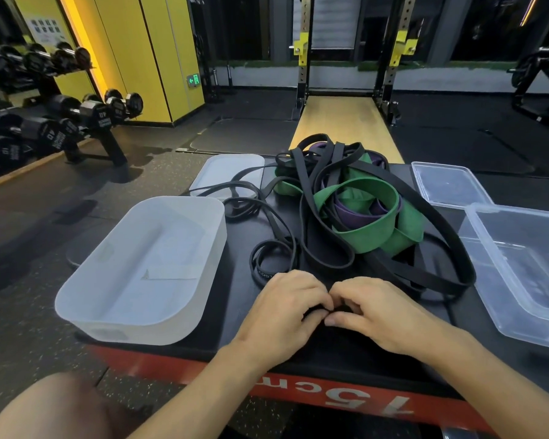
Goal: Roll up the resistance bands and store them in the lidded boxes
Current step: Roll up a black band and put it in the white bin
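Both hands are meeting at the near middle of the worktop [232,299], a black padded box top with a red side printed "15cm". The left hand [286,308] and right hand [377,312] are touching fingertip to fingertip, fingers curled in and pinching a short stretch of black band [316,310] between them. Which strand of the heap it belongs to cannot be told.

Just beyond the hands, a thin black band [268,261] is lying in loose loops. Behind it a tangled pile is taking up the far middle: a wide green band [371,232], a purple band [352,213] inside it, and a broad black band [441,223] looping out to the right.

A frosted box [133,331] is sitting open at the near left, its lid [222,172] lying farther back. A clear box [501,299] is sitting open at the right, with its clear lid [447,185] beyond it.

The room is a gym with dark speckled flooring [29,312]. A dumbbell rack [86,115] is standing at the left before yellow wall panels [159,58], and a squat rack [303,58] is rising over a wooden platform [346,122] at the far end.
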Tool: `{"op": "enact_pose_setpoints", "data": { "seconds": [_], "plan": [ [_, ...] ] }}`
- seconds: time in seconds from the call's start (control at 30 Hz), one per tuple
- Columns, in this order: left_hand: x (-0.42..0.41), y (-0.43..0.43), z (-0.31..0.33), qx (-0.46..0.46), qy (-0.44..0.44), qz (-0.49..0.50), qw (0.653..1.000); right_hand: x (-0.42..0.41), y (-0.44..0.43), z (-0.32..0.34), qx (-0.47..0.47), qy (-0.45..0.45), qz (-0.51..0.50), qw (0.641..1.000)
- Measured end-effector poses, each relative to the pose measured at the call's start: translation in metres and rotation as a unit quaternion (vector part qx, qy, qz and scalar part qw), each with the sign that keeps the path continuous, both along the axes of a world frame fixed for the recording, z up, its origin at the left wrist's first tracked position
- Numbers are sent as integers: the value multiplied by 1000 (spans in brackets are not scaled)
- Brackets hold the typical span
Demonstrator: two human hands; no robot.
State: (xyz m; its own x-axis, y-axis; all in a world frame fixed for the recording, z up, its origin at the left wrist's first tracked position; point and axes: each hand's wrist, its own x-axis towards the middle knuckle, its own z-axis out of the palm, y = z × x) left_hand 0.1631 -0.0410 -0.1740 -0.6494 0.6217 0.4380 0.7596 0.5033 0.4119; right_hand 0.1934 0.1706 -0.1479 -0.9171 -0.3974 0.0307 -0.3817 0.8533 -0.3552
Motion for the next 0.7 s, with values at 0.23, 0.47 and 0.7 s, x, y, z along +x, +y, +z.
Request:
{"op": "enact_pose_setpoints", "data": {
  "seconds": [0.23,0.47,0.7],
  "plan": [
    [4,0,3,-26,-24,135,990,1,0,3,39,0,11,999],
    [0,-3,1,2,-78,30,996,0,-2,9,60,-13,34,998],
    [-3,0,1,-9,-86,31,996,9,-5,14,18,-30,13,999]
  ]
}}
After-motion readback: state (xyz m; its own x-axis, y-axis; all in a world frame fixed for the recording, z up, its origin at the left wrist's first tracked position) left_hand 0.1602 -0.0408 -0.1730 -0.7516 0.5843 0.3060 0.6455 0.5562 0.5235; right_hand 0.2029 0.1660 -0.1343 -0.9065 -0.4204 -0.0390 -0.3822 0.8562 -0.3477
